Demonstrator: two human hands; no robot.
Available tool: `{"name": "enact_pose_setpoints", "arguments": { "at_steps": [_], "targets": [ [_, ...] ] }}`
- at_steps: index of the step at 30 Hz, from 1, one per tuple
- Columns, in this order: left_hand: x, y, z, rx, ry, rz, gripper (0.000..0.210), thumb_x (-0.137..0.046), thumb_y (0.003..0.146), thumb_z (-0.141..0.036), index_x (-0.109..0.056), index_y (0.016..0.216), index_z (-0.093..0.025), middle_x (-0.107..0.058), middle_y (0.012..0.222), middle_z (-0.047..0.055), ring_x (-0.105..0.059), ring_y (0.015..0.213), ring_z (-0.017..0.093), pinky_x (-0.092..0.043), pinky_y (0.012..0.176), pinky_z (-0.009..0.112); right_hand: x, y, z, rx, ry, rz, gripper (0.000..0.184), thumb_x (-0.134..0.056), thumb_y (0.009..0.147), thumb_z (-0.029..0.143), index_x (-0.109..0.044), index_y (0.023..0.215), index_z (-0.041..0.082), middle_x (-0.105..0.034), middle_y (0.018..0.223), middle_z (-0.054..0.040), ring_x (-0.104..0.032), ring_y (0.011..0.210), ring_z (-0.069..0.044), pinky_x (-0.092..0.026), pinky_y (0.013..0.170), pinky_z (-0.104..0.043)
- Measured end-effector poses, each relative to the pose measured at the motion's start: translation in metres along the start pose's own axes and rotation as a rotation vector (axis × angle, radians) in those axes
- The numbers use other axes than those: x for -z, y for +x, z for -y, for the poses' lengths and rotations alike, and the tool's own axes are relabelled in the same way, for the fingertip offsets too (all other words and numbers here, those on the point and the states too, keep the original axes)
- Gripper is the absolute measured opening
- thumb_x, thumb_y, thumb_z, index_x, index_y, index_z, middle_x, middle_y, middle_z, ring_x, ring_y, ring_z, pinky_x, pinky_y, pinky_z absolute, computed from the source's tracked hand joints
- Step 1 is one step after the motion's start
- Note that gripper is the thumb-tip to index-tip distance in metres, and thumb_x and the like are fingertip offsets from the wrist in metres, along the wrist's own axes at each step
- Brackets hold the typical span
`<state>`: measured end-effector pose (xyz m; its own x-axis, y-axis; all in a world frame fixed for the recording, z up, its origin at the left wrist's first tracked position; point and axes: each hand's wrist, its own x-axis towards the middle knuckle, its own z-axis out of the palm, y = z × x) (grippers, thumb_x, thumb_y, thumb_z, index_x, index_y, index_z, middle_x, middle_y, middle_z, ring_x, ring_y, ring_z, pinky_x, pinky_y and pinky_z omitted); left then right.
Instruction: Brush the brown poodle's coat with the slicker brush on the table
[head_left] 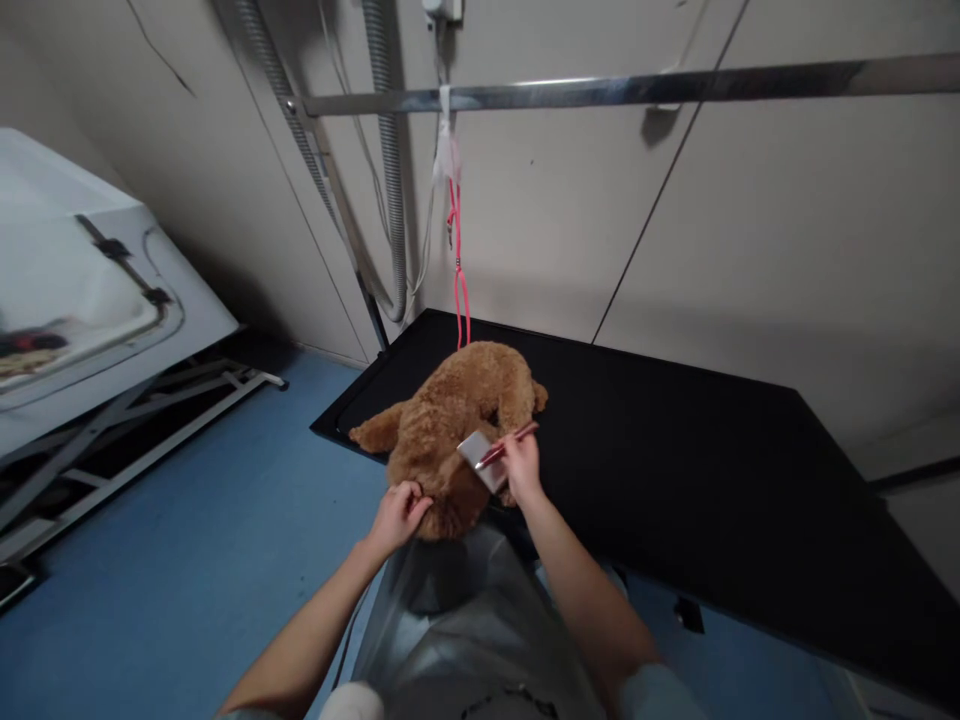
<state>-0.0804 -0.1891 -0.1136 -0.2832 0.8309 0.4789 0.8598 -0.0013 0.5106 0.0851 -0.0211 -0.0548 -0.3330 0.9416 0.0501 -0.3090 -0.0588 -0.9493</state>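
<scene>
A curly brown dog (pixel 465 390) lies curled on the black table (pixel 675 450), close to its near left edge. My left hand (pixel 397 512) is closed on the dog's fur at the near side, thumb and fingers pressed together. In my right hand (pixel 523 466) is a slicker brush (pixel 480 458) with a pale rectangular head and a dark red handle. The brush head is over the dog's coat, right of my left hand. Its bristles are hidden, and I cannot tell whether they touch the fur.
A pink loop leash (pixel 459 270) hangs from a metal bar (pixel 570 95) down behind the dog. Grey ribbed hoses (pixel 390 170) run along the wall. To the left, a white tub (pixel 112 260) stands on a metal frame above the blue floor (pixel 187 530). A translucent grey apron (pixel 480 620) covers my lap.
</scene>
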Motion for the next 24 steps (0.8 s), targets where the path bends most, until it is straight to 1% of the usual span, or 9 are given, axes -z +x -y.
{"name": "enact_pose_setpoints", "arguments": {
  "at_steps": [2, 5, 9, 12, 14, 16, 17, 22, 24],
  "targets": [
    [0.004, 0.005, -0.002, -0.019, 0.009, 0.04, 0.011, -0.053, 0.086, -0.031, -0.051, 0.082, -0.021, -0.054, 0.056, -0.004, -0.053, 0.052, 0.012, -0.039, 0.056, 0.024, 0.005, 0.002, -0.006, 0.046, -0.055, -0.083, 0.03, -0.056, 0.076, 0.047, -0.043, 0.088, 0.023, -0.062, 0.068, 0.0029, -0.064, 0.064, -0.016, -0.053, 0.064, -0.03],
    [0.013, 0.014, -0.006, -0.092, 0.066, 0.113, 0.007, -0.048, 0.087, -0.023, -0.054, 0.089, -0.021, -0.06, 0.063, -0.001, -0.057, 0.056, 0.014, -0.04, 0.058, 0.025, 0.025, 0.005, -0.009, 0.044, -0.23, -0.07, 0.033, -0.061, 0.072, 0.047, -0.047, 0.089, 0.021, -0.064, 0.068, 0.0003, -0.064, 0.064, -0.019, -0.052, 0.065, -0.032],
    [0.028, 0.031, -0.02, -0.14, 0.332, 0.118, 0.016, -0.047, 0.083, -0.016, -0.062, 0.088, -0.021, -0.06, 0.065, 0.003, -0.058, 0.066, 0.02, -0.043, 0.07, 0.035, 0.084, 0.013, 0.0, 0.083, -0.348, -0.299, 0.029, -0.052, 0.076, 0.043, -0.044, 0.093, 0.021, -0.063, 0.078, -0.0037, -0.063, 0.079, -0.021, -0.048, 0.076, -0.036],
    [0.027, 0.043, -0.042, -0.239, 0.388, 0.151, 0.029, -0.055, 0.078, -0.018, -0.062, 0.106, -0.024, -0.063, 0.104, 0.011, -0.054, 0.104, 0.029, -0.034, 0.095, 0.047, 0.127, 0.017, 0.006, 0.089, -0.588, -0.335, 0.026, -0.058, 0.071, 0.039, -0.049, 0.087, 0.02, -0.062, 0.078, -0.0054, -0.062, 0.08, -0.024, -0.046, 0.076, -0.037],
    [0.018, 0.049, -0.058, -0.304, 0.374, 0.253, 0.054, -0.067, 0.07, -0.025, -0.054, 0.123, -0.024, -0.052, 0.128, 0.013, -0.042, 0.121, 0.034, -0.029, 0.1, 0.049, 0.143, 0.016, 0.006, 0.104, -0.796, -0.282, 0.023, -0.058, 0.071, 0.037, -0.051, 0.084, 0.021, -0.062, 0.076, -0.0057, -0.061, 0.077, -0.025, -0.046, 0.073, -0.036],
    [0.004, 0.056, -0.07, -0.292, 0.41, 0.31, 0.071, -0.075, 0.061, -0.026, -0.05, 0.127, -0.02, -0.05, 0.129, 0.016, -0.04, 0.121, 0.036, -0.029, 0.099, 0.049, 0.148, 0.012, 0.005, 0.104, -0.911, -0.228, 0.017, -0.06, 0.07, 0.033, -0.054, 0.08, 0.021, -0.062, 0.074, -0.0051, -0.061, 0.075, -0.024, -0.045, 0.071, -0.035],
    [-0.002, 0.06, -0.074, -0.265, 0.439, 0.315, 0.069, -0.075, 0.061, -0.025, -0.051, 0.125, -0.019, -0.054, 0.123, 0.017, -0.043, 0.116, 0.036, -0.03, 0.096, 0.049, 0.147, 0.01, 0.005, 0.089, -0.922, -0.216, 0.015, -0.061, 0.068, 0.031, -0.055, 0.077, 0.021, -0.061, 0.071, -0.0043, -0.061, 0.073, -0.023, -0.045, 0.071, -0.035],
    [-0.024, 0.083, -0.081, -0.103, 0.53, 0.286, 0.015, -0.061, 0.074, -0.023, -0.064, 0.087, -0.017, -0.062, 0.086, 0.013, -0.053, 0.087, 0.03, -0.035, 0.078, 0.043, 0.112, -0.006, 0.0, 0.127, -0.614, -0.178, 0.016, -0.065, 0.067, 0.033, -0.061, 0.077, 0.021, -0.063, 0.074, -0.0057, -0.06, 0.077, -0.024, -0.046, 0.074, -0.036],
    [-0.026, 0.09, -0.081, -0.097, 0.521, 0.268, 0.008, -0.058, 0.076, -0.021, -0.064, 0.08, -0.017, -0.063, 0.083, 0.013, -0.054, 0.084, 0.029, -0.035, 0.077, 0.043, 0.09, -0.01, -0.004, 0.137, -0.501, -0.078, 0.021, -0.066, 0.069, 0.037, -0.062, 0.08, 0.02, -0.066, 0.079, -0.0058, -0.061, 0.076, -0.023, -0.048, 0.073, -0.035]
  ]
}}
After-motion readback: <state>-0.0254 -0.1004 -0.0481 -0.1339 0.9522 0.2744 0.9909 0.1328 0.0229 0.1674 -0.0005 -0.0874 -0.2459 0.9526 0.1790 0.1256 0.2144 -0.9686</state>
